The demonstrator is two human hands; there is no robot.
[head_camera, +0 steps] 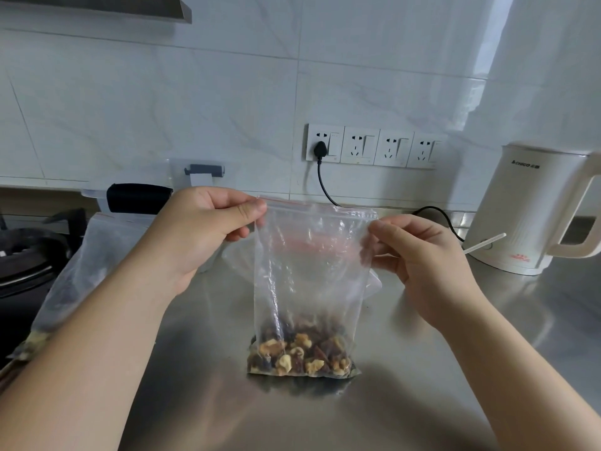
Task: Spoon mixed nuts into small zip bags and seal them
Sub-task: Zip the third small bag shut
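Your left hand [208,229] pinches the top left corner of the zip bag [309,275] between thumb and fingers, and your right hand [419,255] pinches the top right corner in the same way. The bag hangs upright between them, near the centre of the view, and its bottom seems to rest on the steel table [455,369]. The mixed nuts [302,354] fill only the lowest part of the bag; the rest of it is empty and clear.

I judge that the filling of this bag is done and the sealing is in hand. From here I cannot tell whether the red zip strip at the top is pressed closed along its whole length, so run your fingers along it. At 9 o'clock, partly under your left forearm, lies a larger clear bag [74,271] with some nuts in its corner. Behind the zip bag, other empty bags seem to lie on the table, so more filling is probably left.

For room: a white kettle [533,206] stands at 2 o'clock, with a thin white stick [484,244] leaning near its base and a black cable [325,187] going to the wall sockets at 12 o'clock. A gas stove [29,249] is at 9 o'clock. The table towards 6 o'clock gives you open room.
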